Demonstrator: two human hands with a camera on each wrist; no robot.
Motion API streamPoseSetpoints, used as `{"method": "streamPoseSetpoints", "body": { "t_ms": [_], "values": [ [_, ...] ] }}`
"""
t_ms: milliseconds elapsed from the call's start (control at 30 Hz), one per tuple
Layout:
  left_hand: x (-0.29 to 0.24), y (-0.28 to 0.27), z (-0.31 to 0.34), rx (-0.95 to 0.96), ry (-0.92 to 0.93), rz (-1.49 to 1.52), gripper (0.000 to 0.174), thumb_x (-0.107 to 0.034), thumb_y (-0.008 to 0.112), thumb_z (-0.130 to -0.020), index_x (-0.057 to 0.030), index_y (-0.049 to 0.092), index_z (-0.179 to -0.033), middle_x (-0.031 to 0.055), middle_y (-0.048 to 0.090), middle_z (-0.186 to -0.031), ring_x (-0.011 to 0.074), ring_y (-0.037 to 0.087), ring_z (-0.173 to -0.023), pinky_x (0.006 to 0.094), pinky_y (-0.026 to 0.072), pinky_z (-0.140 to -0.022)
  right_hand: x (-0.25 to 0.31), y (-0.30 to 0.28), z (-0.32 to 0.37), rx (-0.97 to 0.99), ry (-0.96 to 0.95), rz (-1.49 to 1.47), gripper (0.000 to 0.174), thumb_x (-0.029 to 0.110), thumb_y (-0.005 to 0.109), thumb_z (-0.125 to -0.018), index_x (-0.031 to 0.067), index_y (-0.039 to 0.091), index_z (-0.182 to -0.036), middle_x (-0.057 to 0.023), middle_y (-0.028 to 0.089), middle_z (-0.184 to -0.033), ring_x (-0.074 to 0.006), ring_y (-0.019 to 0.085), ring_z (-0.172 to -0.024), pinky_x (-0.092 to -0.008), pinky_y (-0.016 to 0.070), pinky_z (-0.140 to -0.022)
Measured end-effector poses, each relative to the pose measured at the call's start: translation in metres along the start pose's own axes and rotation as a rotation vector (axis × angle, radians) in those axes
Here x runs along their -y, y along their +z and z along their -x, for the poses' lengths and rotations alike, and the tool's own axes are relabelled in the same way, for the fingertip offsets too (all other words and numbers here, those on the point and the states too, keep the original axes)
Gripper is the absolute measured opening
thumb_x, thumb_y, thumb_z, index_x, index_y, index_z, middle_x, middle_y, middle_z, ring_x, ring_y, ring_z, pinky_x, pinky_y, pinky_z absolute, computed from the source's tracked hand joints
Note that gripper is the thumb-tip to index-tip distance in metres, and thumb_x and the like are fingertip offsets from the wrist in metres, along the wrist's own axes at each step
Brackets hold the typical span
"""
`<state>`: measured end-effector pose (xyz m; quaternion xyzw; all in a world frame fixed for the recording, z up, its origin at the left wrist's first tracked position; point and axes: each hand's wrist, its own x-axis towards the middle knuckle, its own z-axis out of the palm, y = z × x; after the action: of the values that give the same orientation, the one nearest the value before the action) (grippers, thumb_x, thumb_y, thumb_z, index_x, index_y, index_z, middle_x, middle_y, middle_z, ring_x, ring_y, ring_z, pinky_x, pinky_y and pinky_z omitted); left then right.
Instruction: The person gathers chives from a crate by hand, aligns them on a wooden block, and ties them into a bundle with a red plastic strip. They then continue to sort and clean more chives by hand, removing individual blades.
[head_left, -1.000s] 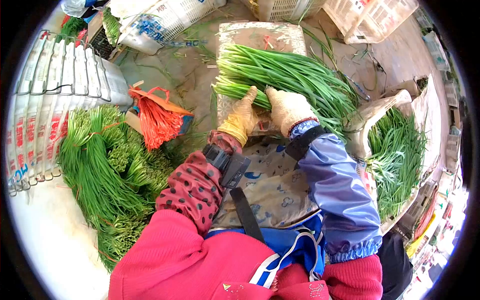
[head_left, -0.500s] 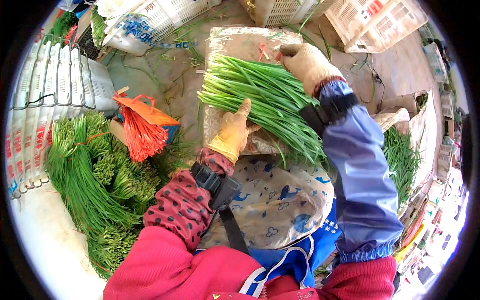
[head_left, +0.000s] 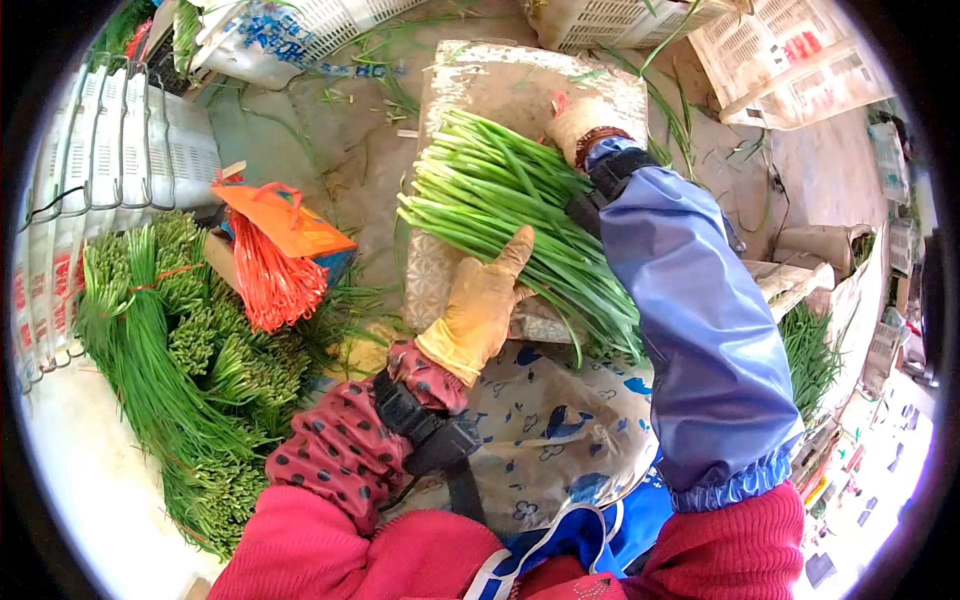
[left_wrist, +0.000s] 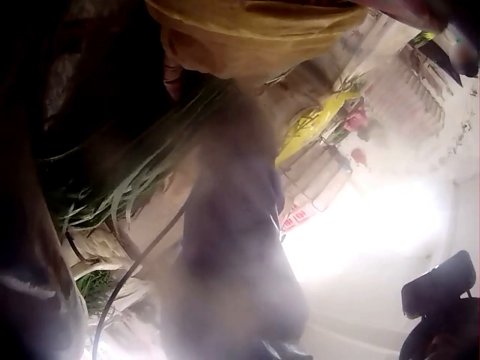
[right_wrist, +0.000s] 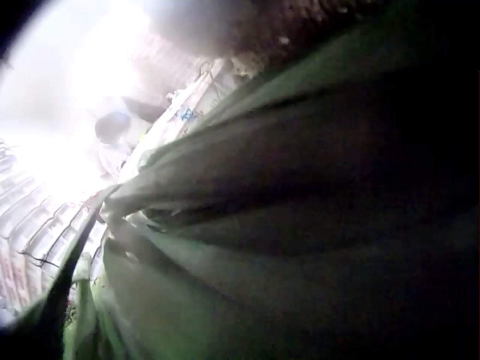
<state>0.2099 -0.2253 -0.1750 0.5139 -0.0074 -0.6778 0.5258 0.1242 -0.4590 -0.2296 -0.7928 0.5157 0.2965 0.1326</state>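
A loose bunch of green chives lies slanted across a worn low board, its pale cut ends to the left. My left hand, in a yellow glove, is at the bunch's near side, with one straight digit lying over the stems. Beyond the bunch, my right hand in a knitted glove pinches the end of a red tie; its fingertips are partly hidden. The left wrist view shows the yellow glove above dark leaves. Mostly dark sleeve fills the right wrist view.
Tied bundles of chives are stacked at the left. Behind them stand an orange box with red ties and white crates. More crates stand at the back. Other greens lie in a container at the right.
The right hand has left the near side of the bunch, reached over to its far side and come to the red tie. The left hand has stayed at the stems.
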Motion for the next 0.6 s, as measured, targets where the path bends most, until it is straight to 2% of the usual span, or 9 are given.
{"method": "streamPoseSetpoints", "body": {
  "t_ms": [33, 133, 167, 200, 267, 367, 467, 533, 600],
  "values": [
    [0.0, -0.002, -0.001, 0.007, -0.024, 0.014, 0.039, -0.029, 0.068, -0.094, -0.0018, 0.058, -0.121, 0.0071, 0.064, -0.113, 0.0196, 0.065, -0.094, 0.0372, 0.0578, -0.078, 0.007, -0.014, 0.018, -0.069, 0.144, -0.28, 0.039, 0.024, 0.065, -0.084, 0.0124, 0.068, -0.12, -0.0152, 0.066, -0.121, -0.032, 0.065, -0.111, -0.0408, 0.0528, -0.092],
    [-0.003, -0.002, -0.001, 0.011, -0.066, 0.032, 0.035, -0.027, 0.066, -0.096, -0.0042, 0.058, -0.122, 0.0054, 0.064, -0.114, 0.019, 0.064, -0.097, 0.0365, 0.0552, -0.081, 0.005, -0.009, 0.016, -0.039, 0.131, -0.221, 0.046, 0.021, 0.062, -0.083, 0.0142, 0.063, -0.128, -0.017, 0.068, -0.116, -0.0341, 0.066, -0.107, -0.0417, 0.0525, -0.093],
    [-0.002, -0.003, -0.003, 0.015, -0.061, 0.06, 0.035, -0.027, 0.065, -0.096, -0.0042, 0.058, -0.122, 0.0055, 0.064, -0.114, 0.0192, 0.064, -0.097, 0.0365, 0.0552, -0.081, 0.005, 0.0, 0.02, -0.248, -0.011, -0.4, 0.042, 0.019, 0.06, -0.084, 0.0133, 0.064, -0.125, -0.0185, 0.069, -0.11, -0.0363, 0.067, -0.102, -0.0431, 0.0522, -0.092],
    [-0.001, -0.003, -0.006, 0.016, -0.054, 0.089, 0.034, -0.026, 0.065, -0.097, -0.0042, 0.058, -0.122, 0.0055, 0.064, -0.114, 0.0193, 0.064, -0.098, 0.0364, 0.0551, -0.081, 0.007, 0.005, 0.02, -0.262, 0.09, -0.437, 0.032, 0.016, 0.059, -0.085, 0.0137, 0.07, -0.114, -0.0193, 0.069, -0.11, -0.0366, 0.066, -0.102, -0.044, 0.0526, -0.09],
    [-0.003, -0.005, -0.005, -0.003, -0.099, 0.069, 0.034, -0.025, 0.064, -0.097, -0.0032, 0.058, -0.122, 0.0073, 0.064, -0.114, 0.0203, 0.064, -0.096, 0.0372, 0.0566, -0.08, 0.006, 0.013, 0.016, -0.273, 0.013, -0.44, 0.026, 0.017, 0.058, -0.086, 0.0129, 0.073, -0.108, -0.0183, 0.07, -0.108, -0.0358, 0.066, -0.103, -0.0443, 0.0521, -0.09],
    [-0.002, -0.005, -0.006, -0.021, -0.098, 0.056, 0.035, -0.026, 0.064, -0.097, -0.0023, 0.058, -0.122, 0.0082, 0.064, -0.114, 0.0203, 0.064, -0.096, 0.0366, 0.0567, -0.079, 0.004, 0.014, 0.022, -0.283, -0.016, -0.558, 0.028, 0.02, 0.061, -0.085, 0.0122, 0.072, -0.11, -0.0173, 0.07, -0.106, -0.035, 0.066, -0.101, -0.0422, 0.052, -0.09],
    [0.002, -0.009, -0.009, -0.039, -0.106, 0.033, 0.036, -0.026, 0.064, -0.097, -0.0018, 0.057, -0.122, 0.0084, 0.063, -0.114, 0.0202, 0.064, -0.095, 0.0358, 0.0561, -0.077, -0.002, 0.018, 0.024, -0.295, -0.017, -0.826, 0.033, 0.023, 0.064, -0.082, 0.0103, 0.072, -0.112, -0.0163, 0.071, -0.105, -0.0336, 0.067, -0.099, -0.0394, 0.052, -0.089],
    [0.005, -0.012, -0.014, -0.04, -0.128, 0.014, 0.036, -0.026, 0.064, -0.097, -0.0017, 0.057, -0.123, 0.0085, 0.063, -0.114, 0.0202, 0.064, -0.095, 0.0357, 0.0559, -0.076, -0.008, 0.026, 0.021, -0.294, -0.024, -0.965, 0.035, 0.029, 0.069, -0.08, 0.011, 0.073, -0.11, -0.017, 0.072, -0.1, -0.0282, 0.069, -0.095, -0.0357, 0.0513, -0.087],
    [0.005, -0.009, -0.014, -0.016, -0.083, 0.003, 0.034, -0.024, 0.063, -0.098, -0.0022, 0.057, -0.124, 0.0085, 0.063, -0.115, 0.0207, 0.063, -0.096, 0.0375, 0.0561, -0.077, -0.005, 0.0, 0.051, -0.268, 0.013, -0.893, 0.034, 0.028, 0.071, -0.082, 0.0091, 0.074, -0.11, -0.01, 0.074, -0.093, -0.0166, 0.067, -0.083, -0.0312, 0.0502, -0.08]
  ]
}}
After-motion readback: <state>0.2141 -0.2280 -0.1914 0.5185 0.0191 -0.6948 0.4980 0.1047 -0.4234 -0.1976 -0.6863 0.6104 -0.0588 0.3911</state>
